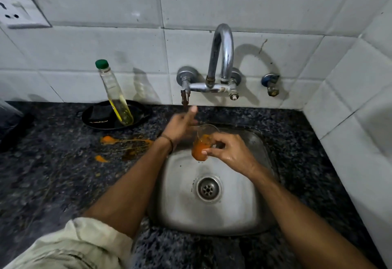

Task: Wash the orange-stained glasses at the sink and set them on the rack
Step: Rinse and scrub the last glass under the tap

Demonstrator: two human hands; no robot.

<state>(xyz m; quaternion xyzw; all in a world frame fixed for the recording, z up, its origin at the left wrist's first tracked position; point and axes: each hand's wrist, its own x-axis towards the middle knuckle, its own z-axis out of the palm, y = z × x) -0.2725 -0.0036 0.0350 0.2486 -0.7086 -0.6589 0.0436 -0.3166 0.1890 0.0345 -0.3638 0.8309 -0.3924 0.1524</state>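
Glass (202, 144) over sink (182, 205), below tap (220, 56); bottle (115, 93) in pan (93, 118), left.

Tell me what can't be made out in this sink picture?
Head view only.
- The left hand is motion-blurred, so contact with the tap lever is unclear.
- The right hand covers part of the glass, hiding some of the orange stain.
- The dark object on the counter is cut off by the left edge.
- The rack lies outside the frame.
- The dark pad in the black pan is too dim to identify.
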